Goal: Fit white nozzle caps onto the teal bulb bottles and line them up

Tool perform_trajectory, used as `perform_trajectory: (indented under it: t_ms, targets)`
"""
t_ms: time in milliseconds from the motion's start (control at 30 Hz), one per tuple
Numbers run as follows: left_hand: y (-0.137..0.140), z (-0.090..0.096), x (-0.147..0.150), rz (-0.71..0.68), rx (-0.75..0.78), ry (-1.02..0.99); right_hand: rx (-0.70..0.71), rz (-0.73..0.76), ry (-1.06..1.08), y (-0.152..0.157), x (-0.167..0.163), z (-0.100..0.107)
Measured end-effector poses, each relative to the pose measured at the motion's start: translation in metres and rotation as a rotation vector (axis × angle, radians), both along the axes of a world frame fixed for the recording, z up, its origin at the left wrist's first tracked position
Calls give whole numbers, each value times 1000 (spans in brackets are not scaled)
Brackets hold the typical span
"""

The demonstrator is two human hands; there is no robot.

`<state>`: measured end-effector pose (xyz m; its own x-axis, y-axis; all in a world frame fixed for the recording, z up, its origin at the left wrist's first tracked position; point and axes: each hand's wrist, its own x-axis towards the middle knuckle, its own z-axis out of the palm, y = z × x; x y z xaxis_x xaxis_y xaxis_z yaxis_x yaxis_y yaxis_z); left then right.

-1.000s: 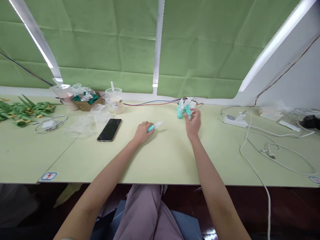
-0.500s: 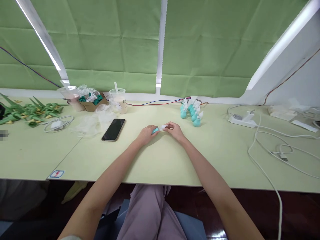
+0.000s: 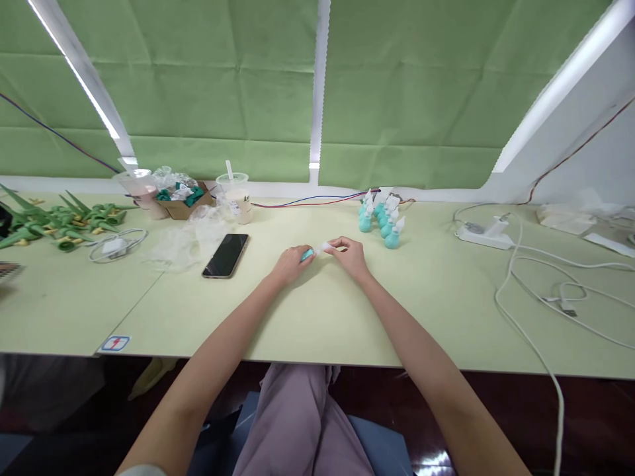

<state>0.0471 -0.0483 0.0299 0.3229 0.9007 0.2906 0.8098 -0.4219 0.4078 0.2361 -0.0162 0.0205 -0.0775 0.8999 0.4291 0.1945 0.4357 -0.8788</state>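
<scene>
— Where, and held how?
— Between the two hands: a small teal bottle (image 3: 307, 254), body wrapped by the curled fingers of the left hand (image 3: 288, 266). From the other side, a pale tip (image 3: 326, 247) pinched between thumb and fingertips of the right hand (image 3: 350, 256).
— Likely to handle how?
— Light, by the look of it; probably soft plastic, giving under a squeeze. Perhaps a bit slippery, hardly fragile, apart maybe from the slim tip. Best to take hold around the teal body, gently, and to touch the tip with fingertips only.
— And in looks?
— Smooth and teal beside the left thumb, whitish and narrow toward the right hand. Laid roughly sideways; join between body and tip too small to make out.
— Farther out?
— Beyond the right hand and a little to its right, similar teal bottles (image 3: 391, 239), upright, white-topped. Near the left hand, on its outer side, a dark phone (image 3: 225, 256), flat on the table (image 3: 317, 324). Well right of the right hand, a white power strip (image 3: 483, 237).
</scene>
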Motion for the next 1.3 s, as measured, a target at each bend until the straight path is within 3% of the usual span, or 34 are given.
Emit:
perform_trajectory:
  t_ms: [167, 533, 767, 1167, 1233, 1300]
  targets:
    - [6, -5, -5, 59, 0, -58, -3, -104, 35, 5, 2, -2]
    - [5, -5, -6, 59, 16, -94, -99, 0, -137, 17, 18, -15]
    - [6, -6, -6, 93, 58, -38, -7, 67, -192, 14, 15, -15]
    - [17, -6, -33, 553, 59, 157, -28, 152, -147, 7, 4, -15]
    - [14, -3, -32, 569, 159, 114, -27, 161, -168, 6, 2, -15]
    - [9, 2, -26, 482, 282, 74, -28, 146, -169, 5, 0, -13]
